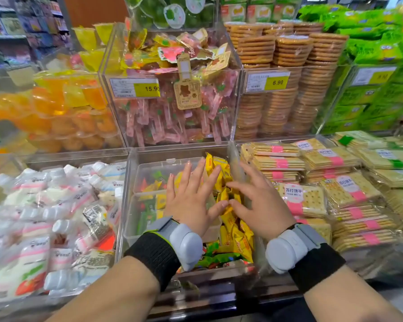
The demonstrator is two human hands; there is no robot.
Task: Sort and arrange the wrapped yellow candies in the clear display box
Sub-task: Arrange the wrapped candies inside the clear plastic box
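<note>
Candies (236, 235) fill the box (172, 151) under both hands: left hand (191, 198) flat, fingers spread straight; right hand (263, 205) relaxed, fingertips (230, 184) touching wrappers, gripping nothing.

The clear box (125, 205) is open on top, so a hand can come in from above. A small tub (154, 169) with a lid fills its left side. The yellow candies (239, 239) sit packed in the narrow strip on the right. The left hand (191, 198) lies over the tub and the right hand (263, 205) over the strip. A tall bin (172, 126) blocks the back. On the sides, bottles (56, 205) and cracker packs (312, 198) crowd close.
</note>
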